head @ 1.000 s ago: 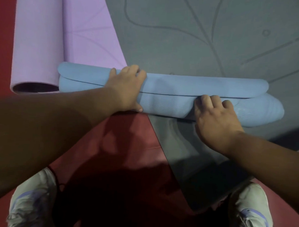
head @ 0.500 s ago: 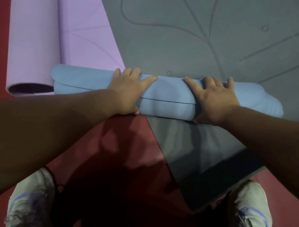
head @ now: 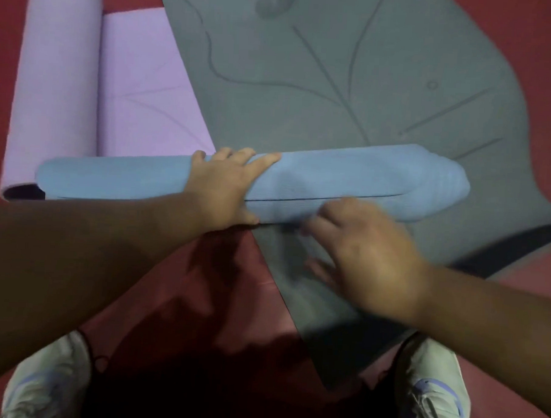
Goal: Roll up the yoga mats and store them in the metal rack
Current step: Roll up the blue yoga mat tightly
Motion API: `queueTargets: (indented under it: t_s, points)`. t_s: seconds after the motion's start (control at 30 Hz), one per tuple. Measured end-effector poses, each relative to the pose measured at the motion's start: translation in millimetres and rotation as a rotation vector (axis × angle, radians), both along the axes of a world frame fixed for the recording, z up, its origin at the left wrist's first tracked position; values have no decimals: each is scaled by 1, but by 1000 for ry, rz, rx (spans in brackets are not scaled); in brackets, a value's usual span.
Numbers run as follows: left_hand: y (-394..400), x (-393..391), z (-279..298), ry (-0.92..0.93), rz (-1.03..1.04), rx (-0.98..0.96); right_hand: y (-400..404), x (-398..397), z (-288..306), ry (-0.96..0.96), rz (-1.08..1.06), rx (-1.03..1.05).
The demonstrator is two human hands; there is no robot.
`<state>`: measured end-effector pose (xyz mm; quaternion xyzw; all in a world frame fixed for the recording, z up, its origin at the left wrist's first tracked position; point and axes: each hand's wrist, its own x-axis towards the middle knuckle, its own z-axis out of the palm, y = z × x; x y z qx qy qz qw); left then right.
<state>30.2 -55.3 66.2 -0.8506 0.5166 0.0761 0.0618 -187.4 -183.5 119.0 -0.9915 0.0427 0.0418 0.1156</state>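
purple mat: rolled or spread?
Partly rolled. The purple mat has a roll along its left side, open end toward the camera; the rest lies flat beside it.

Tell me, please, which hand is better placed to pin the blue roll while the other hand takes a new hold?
Left, probably. The left hand already lies on top of the blue roll, near its middle, fingers draped over it. The right hand is blurred and hovers at the near edge, above the grey mat.

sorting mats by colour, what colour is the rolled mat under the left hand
Light blue: the rolled foam yoga mat under the left hand, seen in the head view.
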Motion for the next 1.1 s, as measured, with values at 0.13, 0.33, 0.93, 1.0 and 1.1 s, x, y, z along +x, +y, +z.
queueTargets:
  t_s: [0.13, 0.33, 0.93, 1.0, 1.1]
  points:
    - [8, 4, 64, 62, -7, -118, 6, -23, 26, 519, -574, 519]
    - [33, -21, 146, 270, 21, -453, 7, 3, 90, -39, -979, 1550]
    - [132, -110, 267, 1086, 555, -1060, 135, 0, 208, -390, -585, 1028]
    - [137, -113, 265, 1017, 570, -1036, 146, -6, 202, -382, -561, 1033]
    - [141, -118, 269, 1082, 440, -1076, 144, -7, 205, -446, -546, 1156]
